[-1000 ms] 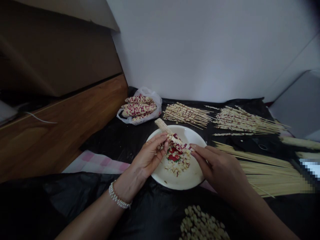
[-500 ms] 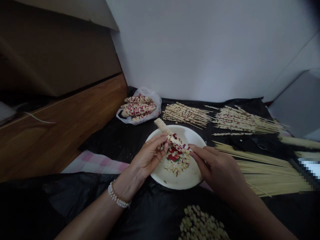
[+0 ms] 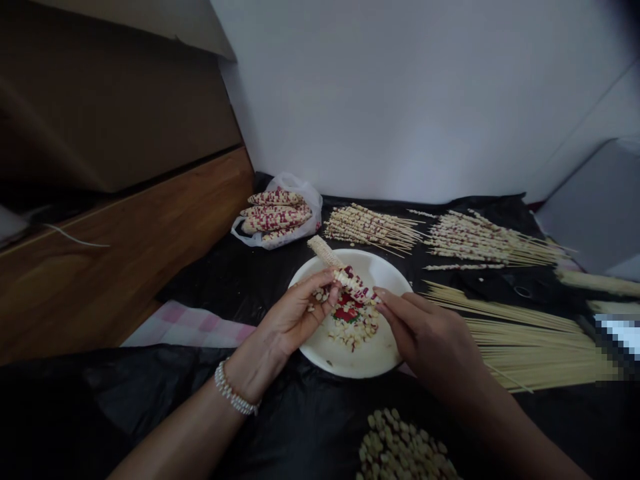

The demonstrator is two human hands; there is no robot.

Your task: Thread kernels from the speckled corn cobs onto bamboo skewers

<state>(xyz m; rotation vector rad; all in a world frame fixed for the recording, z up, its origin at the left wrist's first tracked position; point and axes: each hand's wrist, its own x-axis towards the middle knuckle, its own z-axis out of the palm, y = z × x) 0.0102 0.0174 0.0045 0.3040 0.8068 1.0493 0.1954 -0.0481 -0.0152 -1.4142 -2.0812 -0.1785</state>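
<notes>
Over a white bowl, my left hand is closed round the middle of a corn cob. Purple and cream kernels cover its near half, while the far upper end is stripped bare. My right hand pinches the near, lower-right end of the same cob with thumb and fingers. Loose kernels lie in the bowl, partly over a red and green print on its bottom. The right fingers hide the cob's tip.
Speckled corn ears fill a plastic bag behind the bowl. Bundles of kernel-threaded sticks lie at the back. Plain thin sticks spread at right. A heap of kernels sits in front on black plastic sheeting.
Very little differs. My right fingers have shifted slightly at the cob's near end, and the whole view has moved a touch. Both hands keep hold of the cob.
</notes>
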